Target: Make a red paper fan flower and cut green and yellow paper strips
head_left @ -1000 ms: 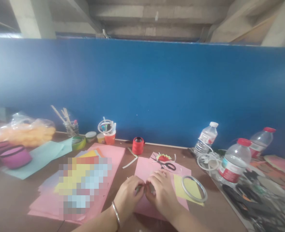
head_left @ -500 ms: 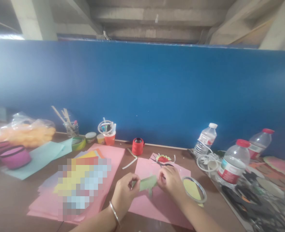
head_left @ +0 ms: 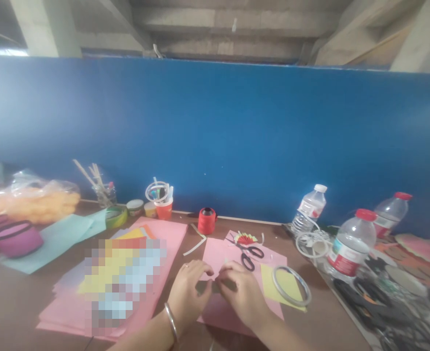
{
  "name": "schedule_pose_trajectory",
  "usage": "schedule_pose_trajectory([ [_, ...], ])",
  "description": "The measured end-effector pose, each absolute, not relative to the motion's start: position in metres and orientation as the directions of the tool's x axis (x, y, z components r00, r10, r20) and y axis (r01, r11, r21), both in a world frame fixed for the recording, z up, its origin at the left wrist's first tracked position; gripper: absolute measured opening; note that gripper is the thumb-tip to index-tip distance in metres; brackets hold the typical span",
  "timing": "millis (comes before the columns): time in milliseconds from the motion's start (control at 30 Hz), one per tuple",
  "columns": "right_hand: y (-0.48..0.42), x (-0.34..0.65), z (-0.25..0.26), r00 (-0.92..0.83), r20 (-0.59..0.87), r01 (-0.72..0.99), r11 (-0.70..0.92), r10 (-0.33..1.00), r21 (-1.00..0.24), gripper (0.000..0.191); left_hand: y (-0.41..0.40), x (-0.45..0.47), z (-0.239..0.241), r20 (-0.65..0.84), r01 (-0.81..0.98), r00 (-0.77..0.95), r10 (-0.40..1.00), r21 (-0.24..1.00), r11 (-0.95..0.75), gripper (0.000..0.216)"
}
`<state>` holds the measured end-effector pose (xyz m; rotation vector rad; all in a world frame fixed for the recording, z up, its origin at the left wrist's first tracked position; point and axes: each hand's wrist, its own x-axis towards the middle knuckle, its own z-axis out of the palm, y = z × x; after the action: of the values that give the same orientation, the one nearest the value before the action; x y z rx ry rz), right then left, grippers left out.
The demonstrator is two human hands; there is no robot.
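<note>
My left hand (head_left: 190, 288), a bracelet on its wrist, and my right hand (head_left: 241, 292) meet over a pink sheet (head_left: 212, 313). Both are closed in a pinch on a small piece of green paper (head_left: 231, 284), most of which the fingers hide. Black-handled scissors (head_left: 250, 251) lie on the pink sheet just beyond my right hand. Behind them is a small pleated red and yellow paper piece (head_left: 245, 238). To the right, a silver tape ring (head_left: 304, 283) rests on a yellow paper square (head_left: 268, 283).
A red spool (head_left: 206, 222) stands near the blue partition (head_left: 215, 122). Stacked coloured papers (head_left: 174, 236) lie left, with a cup of pens (head_left: 164, 210) behind. Plastic bottles (head_left: 353, 243), coiled tubing (head_left: 311, 245) and dark tools (head_left: 364, 302) crowd the right side.
My hands have come together, and the green paper between them is now mostly covered. My right hand has shifted left and nearer, uncovering the scissors' handles and more of the yellow square.
</note>
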<state>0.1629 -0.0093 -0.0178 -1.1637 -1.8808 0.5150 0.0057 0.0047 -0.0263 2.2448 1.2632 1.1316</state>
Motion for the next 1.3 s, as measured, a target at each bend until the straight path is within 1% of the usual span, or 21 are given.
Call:
schedule_pose_trajectory([
  [33, -0.010, 0.162, -0.019, -0.213, 0.446, 0.542, 0.485, 0.869, -0.686, 0.013, 0.004, 0.006, -0.026, 0.507, 0.588, 0.333, 0.795, 0.547, -0.595, 0.018],
  [100, -0.012, 0.161, -0.020, -0.213, 0.444, 0.584, 0.478, 0.870, -0.656, 0.014, 0.004, 0.006, -0.026, 0.544, 0.615, 0.372, 0.752, 0.463, -0.638, 0.018],
  [200, -0.013, 0.160, -0.022, -0.208, 0.442, 0.618, 0.467, 0.873, -0.633, 0.013, 0.005, 0.008, -0.025, 0.576, 0.649, 0.373, 0.728, 0.398, -0.648, 0.017],
  [400, -0.014, 0.158, -0.021, -0.243, 0.454, 0.614, 0.498, 0.857, -0.612, 0.014, 0.004, 0.009, -0.023, 0.582, 0.668, 0.389, 0.714, 0.356, -0.654, 0.016],
  [467, -0.013, 0.161, -0.019, -0.236, 0.448, 0.606, 0.490, 0.863, -0.626, 0.015, 0.005, 0.007, -0.023, 0.569, 0.682, 0.389, 0.725, 0.351, -0.642, 0.016],
  [533, -0.010, 0.168, -0.016, -0.215, 0.434, 0.578, 0.472, 0.875, -0.665, 0.018, 0.009, 0.004, -0.023, 0.553, 0.702, 0.373, 0.745, 0.356, -0.617, 0.016],
  [600, -0.005, 0.179, -0.013, -0.182, 0.415, 0.528, 0.444, 0.892, -0.724, 0.019, 0.015, 0.000, -0.025, 0.530, 0.717, 0.343, 0.776, 0.386, -0.581, 0.016],
  [633, -0.002, 0.185, -0.012, -0.152, 0.405, 0.502, 0.423, 0.902, -0.754, 0.019, 0.018, -0.002, -0.026, 0.508, 0.723, 0.309, 0.804, 0.424, -0.546, 0.015],
  [700, 0.005, 0.196, -0.011, -0.048, 0.381, 0.485, 0.355, 0.923, -0.799, 0.018, 0.023, -0.005, -0.028, 0.439, 0.710, 0.221, 0.871, 0.539, -0.453, 0.013],
  [767, 0.010, 0.201, -0.011, -0.016, 0.356, 0.478, 0.320, 0.934, -0.818, 0.017, 0.024, -0.005, -0.030, 0.379, 0.651, 0.160, 0.912, 0.654, -0.386, 0.011],
  [867, 0.011, 0.195, -0.016, -0.101, 0.332, 0.452, 0.340, 0.938, -0.825, 0.015, 0.020, -0.001, -0.031, 0.329, 0.475, 0.165, 0.930, 0.799, -0.368, 0.016],
  [933, 0.009, 0.187, -0.020, -0.146, 0.325, 0.442, 0.356, 0.934, -0.823, 0.016, 0.016, 0.002, -0.031, 0.309, 0.418, 0.224, 0.924, 0.826, -0.378, 0.020],
  [967, 0.008, 0.184, -0.022, -0.160, 0.325, 0.447, 0.362, 0.932, -0.818, 0.016, 0.015, 0.004, -0.031, 0.304, 0.430, 0.254, 0.918, 0.815, -0.388, 0.018],
  [1033, 0.006, 0.180, -0.024, -0.183, 0.362, 0.495, 0.404, 0.914, -0.769, 0.014, 0.014, 0.005, -0.032, 0.294, 0.480, 0.294, 0.909, 0.777, -0.407, 0.014],
  [1067, 0.004, 0.180, -0.024, -0.195, 0.404, 0.540, 0.442, 0.894, -0.717, 0.013, 0.013, 0.006, -0.033, 0.292, 0.504, 0.307, 0.906, 0.758, -0.415, 0.017],
  [1167, 0.000, 0.178, -0.023, -0.265, 0.547, 0.666, 0.561, 0.794, -0.492, 0.013, 0.012, 0.006, -0.034, 0.302, 0.565, 0.341, 0.890, 0.692, -0.451, 0.017],
  [1233, -0.003, 0.175, -0.024, -0.320, 0.582, 0.703, 0.599, 0.748, -0.383, 0.011, 0.010, 0.006, -0.034, 0.306, 0.601, 0.371, 0.877, 0.641, -0.478, 0.017],
  [1300, -0.005, 0.170, -0.026, -0.337, 0.591, 0.725, 0.602, 0.733, -0.334, 0.010, 0.007, 0.007, -0.032, 0.301, 0.622, 0.392, 0.869, 0.610, -0.492, 0.017],
])
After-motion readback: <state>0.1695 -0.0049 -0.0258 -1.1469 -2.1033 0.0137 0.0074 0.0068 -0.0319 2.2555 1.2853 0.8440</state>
